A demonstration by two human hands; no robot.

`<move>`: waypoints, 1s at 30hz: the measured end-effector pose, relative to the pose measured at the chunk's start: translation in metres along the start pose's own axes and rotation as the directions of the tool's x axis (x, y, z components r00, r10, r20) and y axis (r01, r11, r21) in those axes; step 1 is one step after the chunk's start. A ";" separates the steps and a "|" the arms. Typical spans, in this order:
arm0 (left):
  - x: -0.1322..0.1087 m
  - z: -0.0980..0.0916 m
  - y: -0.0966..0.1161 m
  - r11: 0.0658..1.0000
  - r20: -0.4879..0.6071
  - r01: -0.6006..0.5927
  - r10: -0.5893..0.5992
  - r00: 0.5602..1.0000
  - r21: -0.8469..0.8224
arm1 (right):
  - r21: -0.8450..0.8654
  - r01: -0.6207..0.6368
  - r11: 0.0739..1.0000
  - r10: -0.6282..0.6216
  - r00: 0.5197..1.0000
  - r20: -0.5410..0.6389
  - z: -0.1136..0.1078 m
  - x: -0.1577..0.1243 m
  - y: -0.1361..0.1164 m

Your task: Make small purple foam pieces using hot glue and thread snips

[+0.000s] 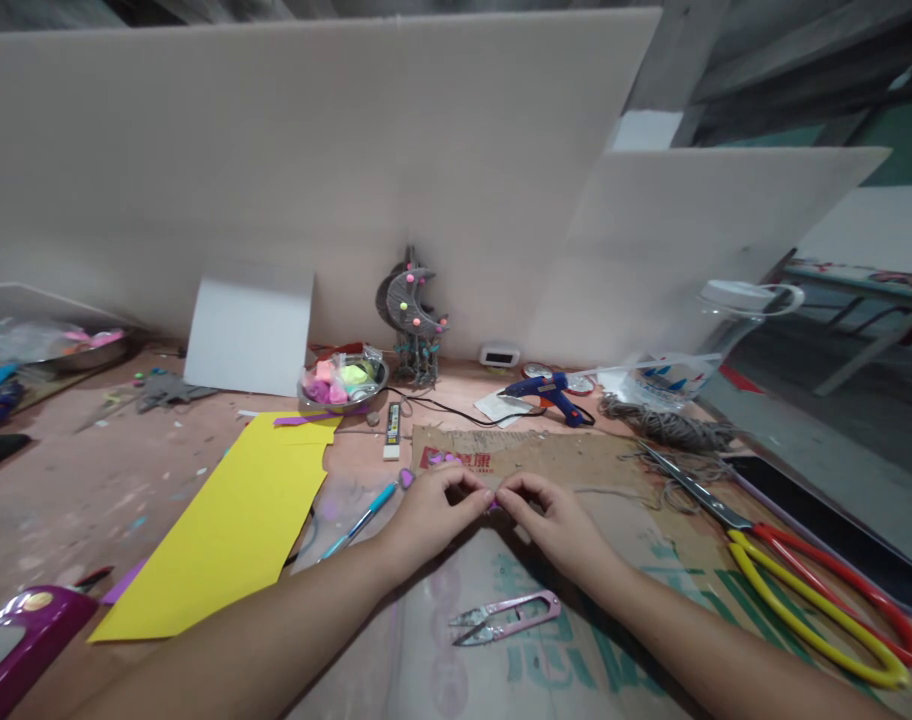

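My left hand (430,515) and my right hand (550,520) meet fingertip to fingertip over a brown cardboard sheet (576,460). Between the fingertips they pinch a tiny purple piece (492,503); most of it is hidden by the fingers. A small purple bit (406,478) lies just left of my left hand. Pink thread snips (505,615) lie on a woven sack (501,650) below my wrists. A blue pen (360,520) lies left of my left wrist.
A yellow paper sheet (231,525) lies at left. Large yellow-and-red scissors (801,580) and twine (666,428) are at right. A blue glue gun (550,395), a metal bowl (343,383) of coloured bits and a crescent moon ornament (415,310) stand before white boards (313,170).
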State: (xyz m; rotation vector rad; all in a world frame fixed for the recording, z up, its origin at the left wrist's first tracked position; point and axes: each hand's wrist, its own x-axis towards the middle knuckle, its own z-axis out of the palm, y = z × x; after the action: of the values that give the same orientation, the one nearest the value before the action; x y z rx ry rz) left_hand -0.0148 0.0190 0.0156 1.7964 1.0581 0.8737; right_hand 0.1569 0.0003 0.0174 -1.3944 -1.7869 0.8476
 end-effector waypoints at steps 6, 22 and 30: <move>0.001 0.000 0.000 0.999 0.001 -0.005 0.005 1.000 0.035 | -0.016 0.012 1.000 -0.012 1.000 -0.015 -0.001 -0.001 -0.002; 0.003 0.000 -0.010 0.997 -0.082 0.002 -0.008 0.997 -0.078 | -0.098 0.151 0.984 -0.144 0.987 0.073 -0.003 0.001 0.009; 0.001 0.001 -0.007 0.998 -0.104 0.006 -0.012 0.995 -0.059 | -0.096 0.056 0.994 -0.054 0.998 0.017 -0.012 0.003 0.002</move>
State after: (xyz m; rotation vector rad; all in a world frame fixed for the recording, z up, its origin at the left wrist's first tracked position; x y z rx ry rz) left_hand -0.0162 0.0218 0.0089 1.7115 1.0944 0.9921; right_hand 0.1674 0.0047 0.0227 -1.3965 -1.8906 0.7527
